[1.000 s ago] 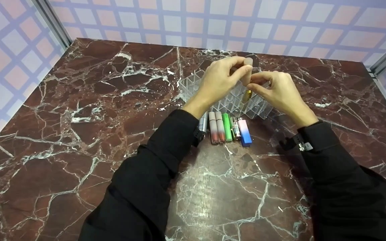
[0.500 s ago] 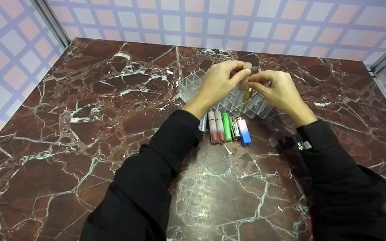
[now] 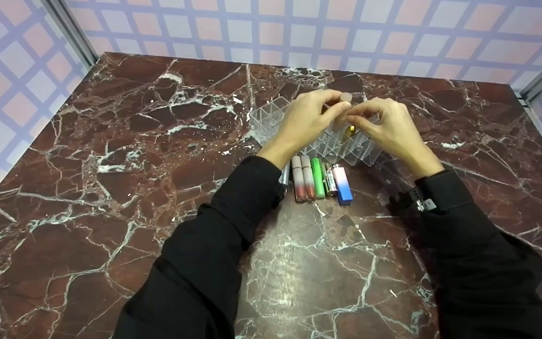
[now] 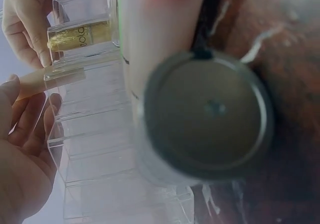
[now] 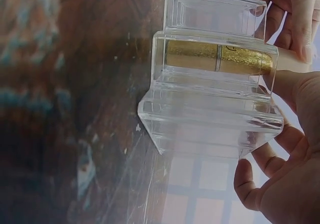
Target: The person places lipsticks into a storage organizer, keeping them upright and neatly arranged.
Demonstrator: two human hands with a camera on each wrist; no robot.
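Note:
In the head view my left hand (image 3: 306, 115) pinches a pale beige cosmetic tube (image 3: 345, 97) upright by its upper part. Its lower end is inside a clear lipstick organizer (image 4: 92, 131), as the left wrist view shows. A gold glittery tube (image 5: 220, 57) stands in a neighbouring compartment. My right hand (image 3: 393, 127) is at the organizer's top, thumb and forefinger drawn together beside the beige tube and just above the gold one. Whether those fingertips grip the tube or only touch the organizer's rim is hidden.
In front of the organizer lies a row of cosmetics: a silver tube (image 3: 285, 175), two gradient lip gloss tubes (image 3: 304, 179), a green tube (image 3: 317, 178), a silver patterned tube (image 3: 330, 181) and a pink-to-blue tube (image 3: 343, 185). A patterned wall (image 3: 280, 33) rises behind the marbled table (image 3: 111, 197).
My left hand has come down a little, and the beige tube has sunk lower between the hands into the organizer. The right hand has hardly moved.

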